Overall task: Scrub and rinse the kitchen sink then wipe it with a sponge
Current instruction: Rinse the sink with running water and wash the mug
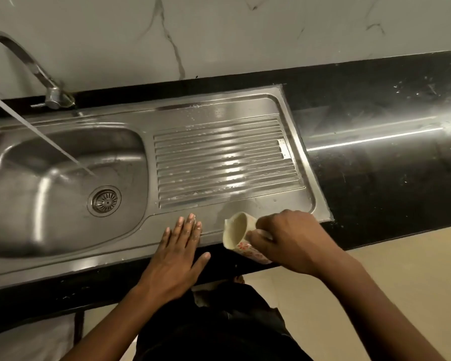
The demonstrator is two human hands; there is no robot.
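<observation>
A stainless steel sink (24, 194) with a round drain (104, 200) fills the left. Its ribbed drainboard (224, 157) lies to the right, wet and streaked with white suds. The tap (37, 71) at the back left is running, and a water stream (50, 144) falls into the basin. My left hand (179, 256) lies flat with straight fingers on the sink's front rim. My right hand (292, 238) grips a cream mug (238, 234) with a red flower pattern, tipped on its side over the drainboard's front right corner, mouth facing left. No sponge is in view.
A black stone counter (388, 152) surrounds the sink and runs off to the right, glossy with water spots. A white marbled wall (219, 35) stands behind. The counter's front edge runs under my wrists, with beige floor (401, 269) below.
</observation>
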